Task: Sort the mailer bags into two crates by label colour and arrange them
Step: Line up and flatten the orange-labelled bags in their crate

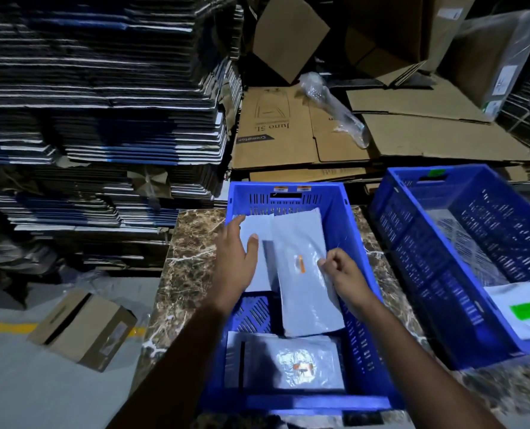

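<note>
— Which crate is being filled just now?

— The left crate (pixel 363 274), the one carrying the orange tags on its far wall; it stands on the marble table (pixel 189 274), and the right crate (pixel 412 258) sits just beside it with a green-labelled bag (pixel 527 311) lying at its near end.

— And the hands?

— The right hand (pixel 345 274) is closed in a pinch on the right edge of an orange-labelled mailer bag (pixel 307 274), which leans tilted across the middle of the crate; the left hand (pixel 237 258) is open, fingers spread, palm pressed flat on a second grey bag (pixel 257 243) at the far left of the crate.

— So the step is laying the bag down?

— I'd judge so; the colour matches the tags, so the sorting is right and what remains is the arranging; the tilted bag wants to come down flat beside the one under the left palm, label up, edges square to the crate walls.

— Anything to mind?

— The plastic looks slick; a one-edge pinch may let it slide or fold; better to keep the left palm holding its neighbour steady, lower the bag slowly, then smooth it; another orange-labelled bag (pixel 301 366) lies at the near end, and I'd avoid covering its label.
</note>
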`<state>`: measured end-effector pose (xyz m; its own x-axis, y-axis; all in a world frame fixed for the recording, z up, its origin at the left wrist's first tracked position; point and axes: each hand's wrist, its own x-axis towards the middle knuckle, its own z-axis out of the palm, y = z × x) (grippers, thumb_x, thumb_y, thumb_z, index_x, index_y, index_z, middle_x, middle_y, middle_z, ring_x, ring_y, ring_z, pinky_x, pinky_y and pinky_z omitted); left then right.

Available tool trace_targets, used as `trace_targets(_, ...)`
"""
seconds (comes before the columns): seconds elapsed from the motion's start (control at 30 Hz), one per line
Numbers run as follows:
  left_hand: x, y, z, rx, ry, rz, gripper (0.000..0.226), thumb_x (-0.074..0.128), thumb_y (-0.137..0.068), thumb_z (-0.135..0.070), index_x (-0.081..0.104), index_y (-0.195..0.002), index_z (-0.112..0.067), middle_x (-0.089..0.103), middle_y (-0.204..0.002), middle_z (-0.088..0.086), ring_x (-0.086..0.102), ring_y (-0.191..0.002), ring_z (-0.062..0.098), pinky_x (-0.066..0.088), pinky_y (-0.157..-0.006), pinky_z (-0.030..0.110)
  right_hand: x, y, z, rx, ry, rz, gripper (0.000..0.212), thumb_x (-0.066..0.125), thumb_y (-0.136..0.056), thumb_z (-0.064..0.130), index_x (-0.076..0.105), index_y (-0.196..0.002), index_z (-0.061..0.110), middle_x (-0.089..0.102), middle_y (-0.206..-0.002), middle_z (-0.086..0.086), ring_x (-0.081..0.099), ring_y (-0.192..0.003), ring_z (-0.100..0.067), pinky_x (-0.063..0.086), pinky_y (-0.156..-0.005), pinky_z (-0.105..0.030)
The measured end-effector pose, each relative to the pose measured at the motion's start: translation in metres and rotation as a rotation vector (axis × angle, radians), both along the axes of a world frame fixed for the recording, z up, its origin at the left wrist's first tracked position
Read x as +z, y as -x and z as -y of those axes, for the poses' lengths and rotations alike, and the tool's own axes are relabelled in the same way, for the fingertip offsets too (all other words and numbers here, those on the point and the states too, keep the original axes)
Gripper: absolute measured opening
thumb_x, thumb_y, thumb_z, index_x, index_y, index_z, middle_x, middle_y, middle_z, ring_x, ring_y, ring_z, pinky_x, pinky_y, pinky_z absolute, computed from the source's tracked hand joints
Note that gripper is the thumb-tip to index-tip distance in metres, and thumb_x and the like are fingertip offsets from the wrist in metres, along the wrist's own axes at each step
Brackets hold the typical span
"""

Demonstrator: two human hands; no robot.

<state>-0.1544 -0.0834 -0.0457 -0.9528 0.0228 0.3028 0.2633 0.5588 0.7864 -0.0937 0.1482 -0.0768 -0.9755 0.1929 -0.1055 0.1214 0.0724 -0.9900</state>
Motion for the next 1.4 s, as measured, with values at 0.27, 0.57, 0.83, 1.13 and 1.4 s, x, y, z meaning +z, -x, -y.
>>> trace_targets(0.27, -0.036, 0.011, -0.047, 0.082, -0.520, 0.654, 0.058, 0.067, -0.091, -0.008, 0.041, -0.142, -0.016, 0.068, -0.102, 0.009, 0.067, -0.093, 0.026, 0.053, -0.086, 0.039, -0.005, 0.018, 0.006, -0.039, -0.026, 0.048, 0.015, 0.064, -0.096, 0.018, 0.049, -0.097, 0.020, 0.047, -0.080, 0.001, 0.043, -0.069, -0.019, 0.039, -0.061, -0.029)
trace_targets(0.57, -0.062, 0.065, -0.064, 0.144, -0.120, 0.545, 0.056, 0.062, -0.092, -0.019, 0.040, -0.143, -0.017, 0.068, -0.123, 0.004, 0.064, -0.110, 0.022, 0.050, -0.089, 0.032, -0.028, 0.080, 0.010, -0.065, -0.531, 0.127, 0.043, 0.070, -0.089, 0.008, 0.062, -0.130, 0.018, 0.061, -0.135, 0.000, 0.055, -0.126, -0.019, 0.041, -0.104, -0.028)
trace_targets(0.83, -0.089, 0.090, -0.056, 0.087, 0.354, 0.353, 0.054, 0.050, -0.095, -0.017, 0.040, -0.147, -0.012, 0.043, -0.151, 0.008, 0.035, -0.140, 0.026, 0.024, -0.116, 0.032, -0.041, 0.118, 0.012, 0.099, -0.861, 0.306, 0.049, 0.054, -0.098, 0.040, 0.042, -0.145, 0.034, 0.023, -0.159, -0.016, 0.036, -0.136, -0.038, 0.040, -0.105, -0.049)
trace_targets(1.13, -0.123, 0.128, -0.062, -0.007, 0.660, 0.313, 0.055, 0.042, -0.100, -0.031, 0.031, -0.154, -0.028, 0.019, -0.164, -0.001, 0.017, -0.152, 0.023, 0.013, -0.122, 0.042, -0.074, 0.158, 0.027, 0.319, -1.192, 0.201, 0.063, 0.022, -0.106, 0.043, -0.006, -0.159, 0.026, -0.020, -0.165, -0.003, -0.020, -0.152, -0.026, -0.007, -0.121, -0.056)
trace_targets(1.4, -0.157, 0.133, -0.057, 0.011, 0.611, 0.272, 0.062, 0.053, -0.088, -0.031, 0.042, -0.149, -0.028, 0.035, -0.159, -0.001, 0.029, -0.148, 0.026, 0.014, -0.119, 0.043, -0.108, 0.163, 0.034, 0.238, -1.206, 0.170, 0.063, 0.028, -0.103, 0.043, 0.002, -0.159, 0.030, -0.010, -0.167, -0.004, -0.014, -0.153, -0.026, -0.010, -0.119, -0.052)
